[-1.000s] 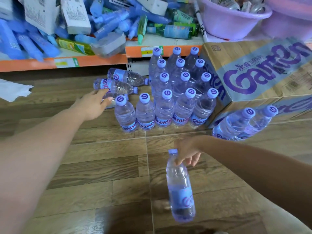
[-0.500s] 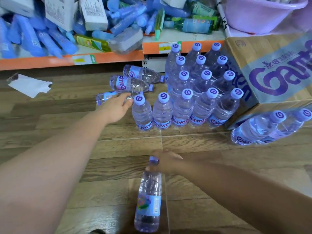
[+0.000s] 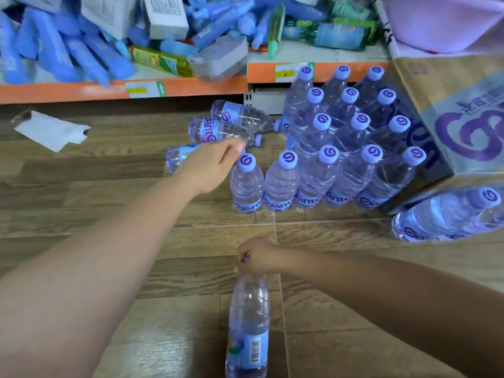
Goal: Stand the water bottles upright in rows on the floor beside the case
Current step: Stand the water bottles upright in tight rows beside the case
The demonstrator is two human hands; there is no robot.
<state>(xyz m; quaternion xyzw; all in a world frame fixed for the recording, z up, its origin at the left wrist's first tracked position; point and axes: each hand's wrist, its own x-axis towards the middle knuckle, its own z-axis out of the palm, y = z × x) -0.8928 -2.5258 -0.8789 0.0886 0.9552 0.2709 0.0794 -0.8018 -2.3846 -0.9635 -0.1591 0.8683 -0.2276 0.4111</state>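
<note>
Wood-plank floor [image 3: 81,192] under me, block of upright bottles [image 3: 327,170] standing in rows at one o'clock against the case [image 3: 447,110], three bottles lying flat [image 3: 218,129] at twelve, a paper scrap [image 3: 51,130] at ten, two more bottles [image 3: 441,214] at three.

I am seeing both forearms showing bare to the frame edge | hands: left hand [image 3: 210,167], right hand [image 3: 260,256] wearing no gloves, rings or watch

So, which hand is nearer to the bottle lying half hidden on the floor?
Left. The left hand lies over that lying bottle, covering its neck end. The right hand is nearer the camera, closed on another bottle's cap.
</note>
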